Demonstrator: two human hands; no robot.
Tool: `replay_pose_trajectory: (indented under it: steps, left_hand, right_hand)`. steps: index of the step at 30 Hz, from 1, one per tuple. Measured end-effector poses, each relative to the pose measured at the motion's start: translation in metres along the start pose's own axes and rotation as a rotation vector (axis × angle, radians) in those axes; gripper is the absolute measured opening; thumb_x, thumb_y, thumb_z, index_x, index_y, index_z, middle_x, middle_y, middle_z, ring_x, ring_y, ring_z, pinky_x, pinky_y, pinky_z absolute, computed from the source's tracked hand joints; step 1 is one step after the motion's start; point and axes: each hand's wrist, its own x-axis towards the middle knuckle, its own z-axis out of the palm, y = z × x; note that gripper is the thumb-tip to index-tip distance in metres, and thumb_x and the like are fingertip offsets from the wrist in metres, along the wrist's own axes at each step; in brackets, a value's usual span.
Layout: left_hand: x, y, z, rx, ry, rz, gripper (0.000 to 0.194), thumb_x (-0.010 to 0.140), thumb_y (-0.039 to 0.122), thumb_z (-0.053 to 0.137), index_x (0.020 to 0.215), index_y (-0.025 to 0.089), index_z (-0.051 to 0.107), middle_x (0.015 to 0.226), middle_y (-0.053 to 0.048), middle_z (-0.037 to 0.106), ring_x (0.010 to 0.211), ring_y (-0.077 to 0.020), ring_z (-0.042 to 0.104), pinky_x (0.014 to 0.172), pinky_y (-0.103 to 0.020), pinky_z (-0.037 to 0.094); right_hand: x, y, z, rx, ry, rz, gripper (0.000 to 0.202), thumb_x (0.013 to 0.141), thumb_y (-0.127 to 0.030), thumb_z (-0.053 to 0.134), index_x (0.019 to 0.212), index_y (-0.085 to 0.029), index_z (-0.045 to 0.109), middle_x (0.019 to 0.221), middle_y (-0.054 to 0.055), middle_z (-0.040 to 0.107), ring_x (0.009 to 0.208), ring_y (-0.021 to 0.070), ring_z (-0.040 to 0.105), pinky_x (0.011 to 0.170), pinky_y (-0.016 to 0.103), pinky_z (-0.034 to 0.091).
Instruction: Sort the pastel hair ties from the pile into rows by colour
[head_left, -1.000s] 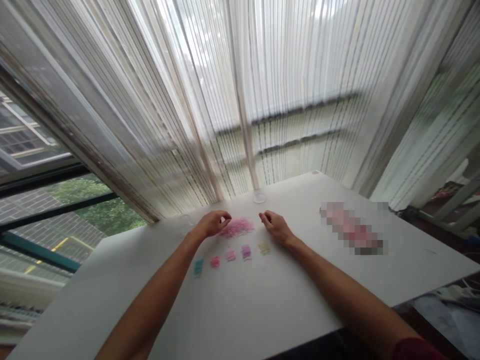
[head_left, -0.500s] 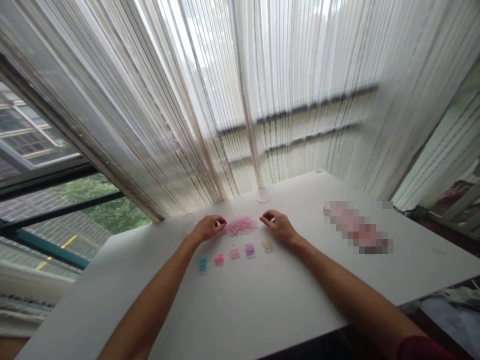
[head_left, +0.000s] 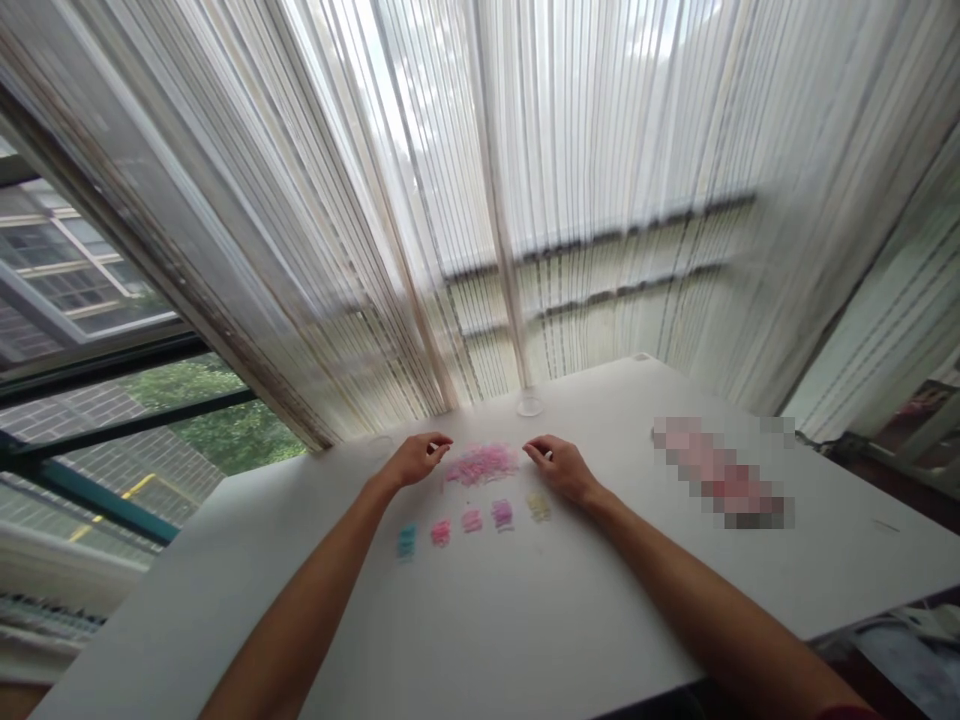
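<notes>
A loose pile of thin pink and pale small pieces [head_left: 484, 465] lies on the white table between my hands; their exact kind is too small to tell. My left hand [head_left: 418, 459] is at the pile's left edge, thumb and index finger curled together. On the right side of the pile is my right hand [head_left: 561, 465], its fingertips also pinched close. Whatever either pinch holds is too small to make out. Nearer to me, a row of small sorted heaps runs left to right: teal [head_left: 406, 542], red-pink [head_left: 440, 532], light pink [head_left: 472, 520], purple [head_left: 502, 514] and yellow [head_left: 538, 507].
A clear round dish or lid [head_left: 529, 405] rests near the table's far edge, and a faint clear one [head_left: 380, 445] lies beyond my left hand. A pixelated pinkish object [head_left: 720, 475] lies to the right. Striped sheer curtains [head_left: 600, 200] hang behind the white table [head_left: 480, 620].
The whole view has tilted slightly, so the table sits a little lower in the picture. Both hands stay beside the pile, with only slight shifts of the fingers.
</notes>
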Motion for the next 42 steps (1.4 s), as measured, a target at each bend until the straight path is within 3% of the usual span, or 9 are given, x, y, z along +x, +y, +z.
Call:
replay_pose_trajectory:
  steps: [7, 14, 19, 22, 26, 31, 35, 42]
  left_hand:
    - [-0.009, -0.003, 0.016, 0.042, -0.037, 0.003, 0.033, 0.078, 0.034, 0.057, 0.102, 0.016, 0.069, 0.095, -0.009, 0.073, 0.073, -0.0184, 0.068, 0.07, -0.027, 0.054]
    - [0.005, 0.008, 0.021, 0.047, 0.029, 0.037, 0.03, 0.085, 0.025, 0.048, 0.105, 0.015, 0.068, 0.102, -0.01, 0.07, 0.084, -0.0189, 0.066, 0.085, -0.031, 0.052]
    - [0.018, 0.025, 0.03, 0.049, -0.006, 0.12, 0.04, 0.082, 0.033, 0.059, 0.117, 0.015, 0.064, 0.116, -0.013, 0.066, 0.102, -0.0226, 0.062, 0.096, -0.035, 0.047]
    - [0.024, 0.036, 0.04, 0.06, -0.044, 0.193, 0.04, 0.078, 0.035, 0.066, 0.114, 0.017, 0.067, 0.116, -0.011, 0.067, 0.111, -0.0244, 0.059, 0.101, -0.036, 0.043]
    - [0.028, 0.04, 0.047, 0.073, -0.059, 0.232, 0.028, 0.079, 0.03, 0.064, 0.104, 0.018, 0.071, 0.105, -0.01, 0.07, 0.101, -0.0237, 0.062, 0.096, -0.037, 0.046]
    - [0.025, 0.044, 0.037, 0.05, -0.021, 0.26, 0.022, 0.081, 0.027, 0.062, 0.099, 0.019, 0.072, 0.103, -0.01, 0.069, 0.099, -0.022, 0.062, 0.096, -0.036, 0.046]
    - [0.026, 0.061, 0.033, -0.046, 0.03, 0.294, 0.023, 0.083, 0.03, 0.061, 0.101, 0.019, 0.071, 0.101, -0.008, 0.07, 0.095, -0.0197, 0.064, 0.092, -0.034, 0.049]
    - [0.029, 0.083, 0.049, -0.158, 0.007, 0.279, 0.025, 0.081, 0.03, 0.064, 0.102, 0.017, 0.07, 0.096, -0.006, 0.074, 0.081, -0.0161, 0.067, 0.077, -0.028, 0.054]
  right_hand:
    - [0.0, -0.002, 0.0, -0.013, -0.002, -0.004, 0.018, 0.084, -0.029, 0.056, 0.085, -0.018, 0.071, 0.081, 0.005, 0.071, 0.071, 0.0157, 0.062, 0.072, 0.029, 0.051]
    - [0.0, -0.002, -0.002, -0.022, -0.033, -0.001, 0.015, 0.082, -0.026, 0.059, 0.084, -0.018, 0.072, 0.082, 0.004, 0.07, 0.072, 0.0151, 0.063, 0.074, 0.029, 0.051]
    - [-0.001, -0.003, -0.003, 0.003, -0.024, 0.042, 0.017, 0.081, -0.027, 0.059, 0.086, -0.019, 0.072, 0.084, 0.004, 0.073, 0.075, 0.016, 0.065, 0.076, 0.03, 0.052]
    - [-0.002, -0.002, -0.003, 0.031, -0.02, 0.051, 0.018, 0.081, -0.027, 0.058, 0.087, -0.019, 0.073, 0.083, 0.004, 0.073, 0.075, 0.0165, 0.066, 0.076, 0.03, 0.052]
    - [-0.002, -0.001, -0.003, 0.044, -0.017, 0.062, 0.018, 0.081, -0.027, 0.057, 0.087, -0.02, 0.073, 0.084, 0.004, 0.074, 0.076, 0.017, 0.067, 0.077, 0.031, 0.053]
    - [-0.001, -0.005, -0.003, 0.041, -0.005, 0.06, 0.016, 0.08, -0.025, 0.059, 0.085, -0.02, 0.073, 0.082, 0.003, 0.074, 0.076, 0.0166, 0.067, 0.076, 0.03, 0.053]
    - [0.0, -0.01, -0.005, 0.034, 0.014, 0.042, 0.014, 0.078, -0.024, 0.061, 0.083, -0.02, 0.074, 0.083, 0.003, 0.073, 0.073, 0.0154, 0.066, 0.075, 0.029, 0.053]
    - [-0.002, -0.017, -0.005, 0.136, -0.006, 0.056, 0.02, 0.08, -0.034, 0.064, 0.088, -0.02, 0.075, 0.084, 0.005, 0.075, 0.076, 0.0174, 0.069, 0.07, 0.028, 0.053]
